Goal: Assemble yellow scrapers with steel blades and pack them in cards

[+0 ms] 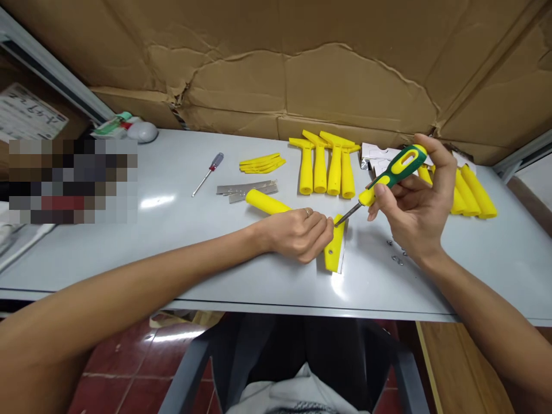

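Observation:
My left hand (302,234) is wrapped round the neck of a yellow plastic scraper (333,257), whose handle sticks out to the left. A thin metal blade edge shows along the right side of its head, and one screw sits in the lower part. In my right hand (420,207) is a green and yellow screwdriver (399,169), held by its handle between thumb and fingers. Its shaft slants down to the left, and the tip meets the scraper head close to my left fingers. Several small screws (397,260) lie on the table below my right hand.
Several yellow scraper handles (319,167) stand in a row at the back, with more (478,192) at right. Yellow strips (262,163), metal blades (245,188) and a small screwdriver (208,174) lie left of centre. White boxes (379,153) stand before the cardboard (345,86) backing the table.

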`<state>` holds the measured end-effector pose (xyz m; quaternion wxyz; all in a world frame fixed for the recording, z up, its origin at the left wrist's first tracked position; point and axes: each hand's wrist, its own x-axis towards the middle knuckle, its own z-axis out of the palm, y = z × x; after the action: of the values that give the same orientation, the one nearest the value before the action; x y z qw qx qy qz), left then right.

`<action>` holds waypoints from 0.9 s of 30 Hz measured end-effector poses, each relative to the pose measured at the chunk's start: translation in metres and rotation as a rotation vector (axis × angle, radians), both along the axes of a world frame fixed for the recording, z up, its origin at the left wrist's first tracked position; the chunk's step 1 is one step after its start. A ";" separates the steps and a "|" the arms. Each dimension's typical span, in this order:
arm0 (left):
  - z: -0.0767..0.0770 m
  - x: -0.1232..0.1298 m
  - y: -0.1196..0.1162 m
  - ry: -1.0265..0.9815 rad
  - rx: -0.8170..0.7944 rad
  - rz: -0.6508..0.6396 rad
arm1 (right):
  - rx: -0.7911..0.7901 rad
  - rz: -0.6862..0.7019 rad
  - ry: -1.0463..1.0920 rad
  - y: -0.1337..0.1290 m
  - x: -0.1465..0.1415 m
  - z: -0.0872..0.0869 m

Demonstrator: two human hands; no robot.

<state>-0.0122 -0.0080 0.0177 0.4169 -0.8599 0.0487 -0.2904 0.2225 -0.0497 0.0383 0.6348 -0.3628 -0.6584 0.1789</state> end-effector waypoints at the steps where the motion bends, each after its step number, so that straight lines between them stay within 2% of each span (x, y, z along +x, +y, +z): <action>1: 0.001 0.000 0.000 0.000 0.001 -0.006 | 0.028 -0.021 -0.035 0.000 0.000 0.000; 6: 0.003 0.002 -0.001 -0.010 0.024 -0.020 | 0.243 -0.138 -0.263 -0.002 -0.007 0.008; 13: -0.002 0.003 -0.001 -0.056 0.007 -0.013 | 0.285 0.077 -0.533 0.015 -0.021 0.034; 16: -0.003 0.003 -0.001 -0.036 0.008 0.018 | 0.185 0.210 -0.468 0.020 -0.018 0.036; 20: -0.004 0.003 -0.001 -0.028 0.010 0.019 | 0.016 0.344 -0.209 0.021 -0.012 0.032; 23: -0.005 0.003 -0.001 -0.027 -0.002 0.011 | 0.022 0.285 -0.115 0.021 -0.010 0.029; 27: -0.004 0.003 -0.001 -0.025 -0.008 -0.007 | 0.172 0.074 -0.086 0.023 -0.010 0.025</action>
<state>-0.0089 -0.0091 0.0136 0.4131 -0.8577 0.0454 -0.3028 0.2128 -0.0265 0.0629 0.6278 -0.2900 -0.7107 0.1293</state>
